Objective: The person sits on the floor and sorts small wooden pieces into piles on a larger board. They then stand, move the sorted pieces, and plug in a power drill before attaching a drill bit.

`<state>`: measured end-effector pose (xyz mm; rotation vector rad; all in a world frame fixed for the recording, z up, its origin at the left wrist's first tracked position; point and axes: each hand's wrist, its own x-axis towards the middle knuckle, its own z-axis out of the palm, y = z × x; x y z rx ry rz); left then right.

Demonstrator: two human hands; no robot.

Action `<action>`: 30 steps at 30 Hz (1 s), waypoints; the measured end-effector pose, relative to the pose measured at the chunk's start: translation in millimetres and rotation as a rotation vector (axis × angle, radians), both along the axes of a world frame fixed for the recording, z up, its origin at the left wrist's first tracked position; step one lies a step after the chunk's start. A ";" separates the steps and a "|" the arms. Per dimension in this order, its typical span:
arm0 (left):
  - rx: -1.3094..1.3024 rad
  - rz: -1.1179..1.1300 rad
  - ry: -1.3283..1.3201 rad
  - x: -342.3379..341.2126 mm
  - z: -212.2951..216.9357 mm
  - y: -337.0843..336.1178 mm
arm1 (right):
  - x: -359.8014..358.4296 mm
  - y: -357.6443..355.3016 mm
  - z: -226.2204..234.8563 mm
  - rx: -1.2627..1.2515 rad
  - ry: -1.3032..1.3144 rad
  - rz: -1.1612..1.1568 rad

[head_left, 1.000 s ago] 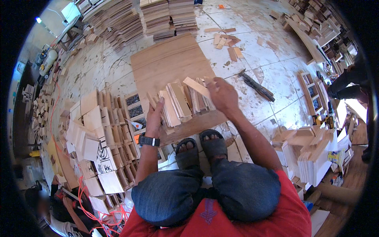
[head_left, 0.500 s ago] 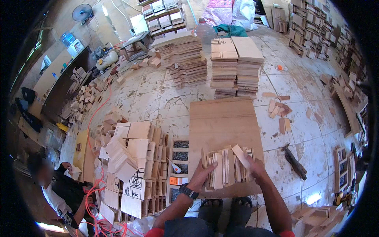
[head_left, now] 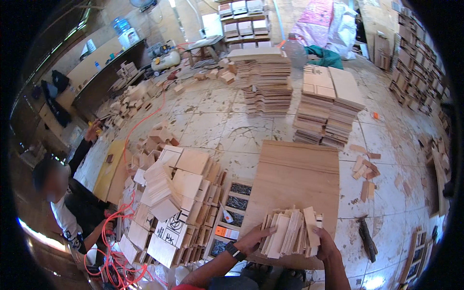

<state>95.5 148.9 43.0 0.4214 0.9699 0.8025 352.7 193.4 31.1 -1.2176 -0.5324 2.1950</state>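
A row of thin wooden strips (head_left: pixel 289 233) stands on edge, packed side by side on a brown plywood board (head_left: pixel 299 176) in front of me. My left hand (head_left: pixel 257 240) presses on the row's left end, its thumb across the near faces and a watch on that wrist. At the other end my right hand (head_left: pixel 326 244) grips the outermost strips, including a pale strip (head_left: pixel 310 224) that stands a little higher than its neighbours. Both hands close in on the row from opposite sides. The fingers behind the strips are partly hidden.
Left of the board lies a compartmented tray of nails (head_left: pixel 237 201) with a glue bottle (head_left: pixel 226 214). Beyond it are stacked wooden boxes (head_left: pixel 191 166) and a co-worker (head_left: pixel 72 208) beside red hoses (head_left: pixel 131 203). Panel stacks (head_left: pixel 316 108) rise behind; a dark stick (head_left: pixel 367 239) lies right.
My view has swung, so the scene sits farther right and lower. The slanted strip at my right hand now stands more upright against the row. The co-worker's arm has stretched outward.
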 end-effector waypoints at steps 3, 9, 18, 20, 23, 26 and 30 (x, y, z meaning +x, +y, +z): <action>-0.064 -0.009 -0.049 -6.3 -2.4 3.0 | -0.3 -4.1 -3.2 0.028 -0.002 -0.008; 0.004 -0.017 -0.060 -7.3 -4.7 3.0 | 7.5 -8.1 -18.0 -0.118 0.091 -0.110; -0.136 0.068 -0.120 -12.0 -11.1 -0.8 | 14.4 -1.1 -41.9 -0.007 0.234 -0.111; -0.090 0.088 -0.090 -10.5 -10.5 1.1 | 12.8 -0.1 -42.6 -0.071 0.198 -0.094; 0.020 0.064 -0.035 -6.8 -11.0 12.4 | 8.3 4.2 -40.3 -0.186 0.237 -0.135; 0.047 0.034 0.014 -6.1 -9.6 23.6 | 2.6 8.4 -33.0 -0.098 0.308 -0.151; -0.221 0.052 0.080 -10.5 8.9 30.3 | 2.1 10.1 -12.2 -0.218 0.100 -0.213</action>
